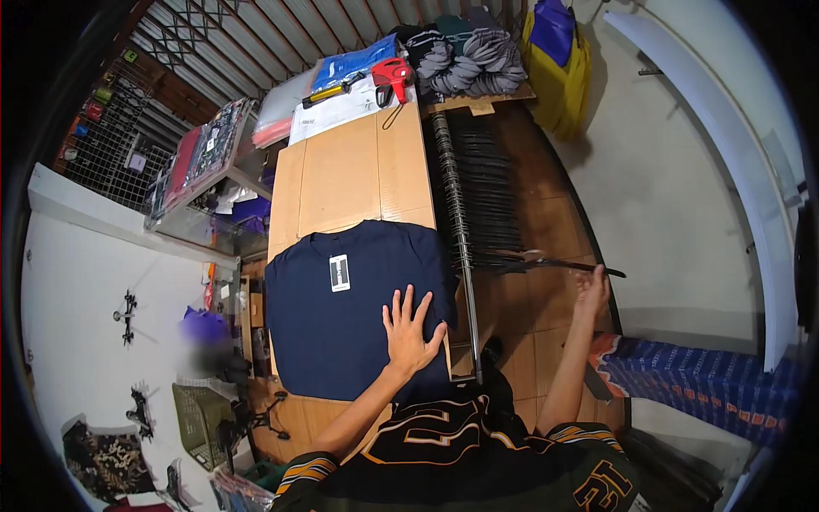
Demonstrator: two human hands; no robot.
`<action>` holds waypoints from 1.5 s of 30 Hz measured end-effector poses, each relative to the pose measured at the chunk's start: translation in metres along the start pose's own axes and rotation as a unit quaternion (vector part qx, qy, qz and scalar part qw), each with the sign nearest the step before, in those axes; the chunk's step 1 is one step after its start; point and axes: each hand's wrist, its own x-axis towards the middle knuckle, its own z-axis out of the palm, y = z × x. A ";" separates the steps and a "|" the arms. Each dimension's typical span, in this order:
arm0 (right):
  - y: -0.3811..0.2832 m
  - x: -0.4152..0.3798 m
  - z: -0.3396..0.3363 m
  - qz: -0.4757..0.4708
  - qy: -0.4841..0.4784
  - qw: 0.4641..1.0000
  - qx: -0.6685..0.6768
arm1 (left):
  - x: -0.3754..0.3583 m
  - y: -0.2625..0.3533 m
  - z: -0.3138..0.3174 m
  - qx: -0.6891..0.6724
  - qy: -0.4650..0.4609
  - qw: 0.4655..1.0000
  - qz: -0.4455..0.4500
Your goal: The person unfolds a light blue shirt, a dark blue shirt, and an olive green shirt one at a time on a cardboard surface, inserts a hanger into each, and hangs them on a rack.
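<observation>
A navy T-shirt [341,341] is spread on a cardboard-topped table, with a white tag [339,273] lying below its neckline. My left hand [415,331] rests flat on the shirt's right side, fingers spread. To the right of the table, my right hand [591,292] grips a black hanger [554,264] near its outer end. That hanger sticks out from the near end of a row of black hangers [486,192] on a metal rail [461,247]. The fingers of my right hand are partly hidden, bent at the hanger.
On the cardboard [341,183], toward the far end, are a red tag gun [392,75], a yellow-and-black cutter [333,90] and plastic-packed items. Folded grey garments [473,64] are piled behind the rail. A glass case [200,205] stands left, a blue printed bundle [682,375] right.
</observation>
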 end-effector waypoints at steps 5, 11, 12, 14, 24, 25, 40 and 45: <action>-0.084 -0.080 0.024 -0.124 -0.012 0.988 0.095 | -0.007 -0.011 0.000 -0.056 0.015 0.998 0.014; -0.063 -0.183 0.049 -0.099 -0.078 0.982 0.143 | -0.009 -0.040 -0.052 -0.377 0.105 0.920 0.008; -0.052 -0.202 0.059 -0.084 -0.090 0.982 0.141 | -0.008 -0.048 -0.066 -0.423 0.136 0.896 0.004; -0.025 -0.234 0.079 -0.061 -0.104 0.986 0.119 | -0.008 -0.083 -0.086 -0.462 0.110 0.880 0.029; 0.047 -0.353 0.154 -0.008 -0.161 0.973 -0.166 | -0.029 -0.216 -0.124 -0.423 0.014 0.906 0.006; 0.047 -0.359 0.154 -0.098 -0.171 0.939 -0.283 | -0.029 -0.224 -0.123 -0.429 0.018 0.903 0.001; 0.028 -0.376 0.193 -0.430 -0.313 0.638 -0.557 | 0.045 -0.267 -0.133 -0.375 0.032 0.919 0.119; 0.042 -0.347 0.201 -0.431 -0.245 0.657 -0.568 | 0.112 -0.319 -0.103 -0.126 0.229 0.965 0.023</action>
